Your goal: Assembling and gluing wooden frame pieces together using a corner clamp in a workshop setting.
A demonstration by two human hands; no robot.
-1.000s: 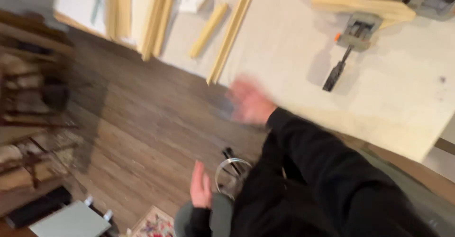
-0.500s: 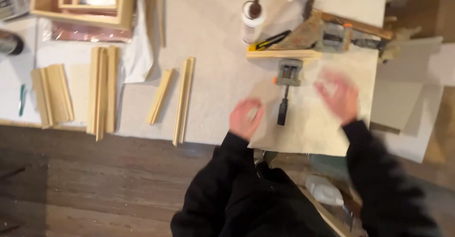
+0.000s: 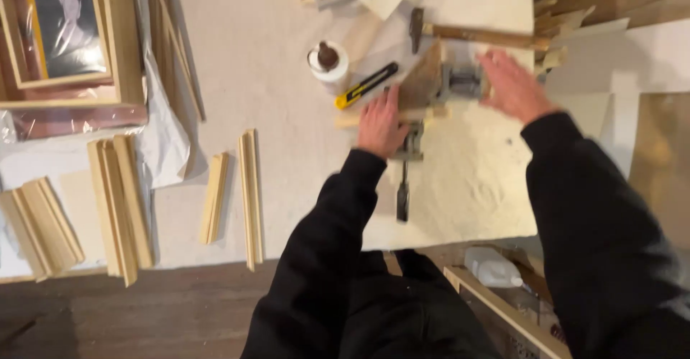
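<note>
Head view shows a metal corner clamp (image 3: 451, 86) on the pale worktable (image 3: 287, 64), gripping wooden moulding (image 3: 422, 80). The left hand (image 3: 381, 123) lies flat beside the clamp on a wooden strip, fingers together; the right hand (image 3: 512, 86) spreads open against the clamp's far side. A yellow utility knife (image 3: 366, 86) lies just left of the clamp, a hammer (image 3: 467, 34) beyond it.

- A woodworking or framing workshop.
- Cut wooden strips (image 3: 122, 204) lie on the bench (image 3: 273, 79).
- A hammer (image 3: 467, 34), clamp (image 3: 460, 82), utility knife (image 3: 366, 86) and wooden frame (image 3: 122, 43) sit there too.
</note>
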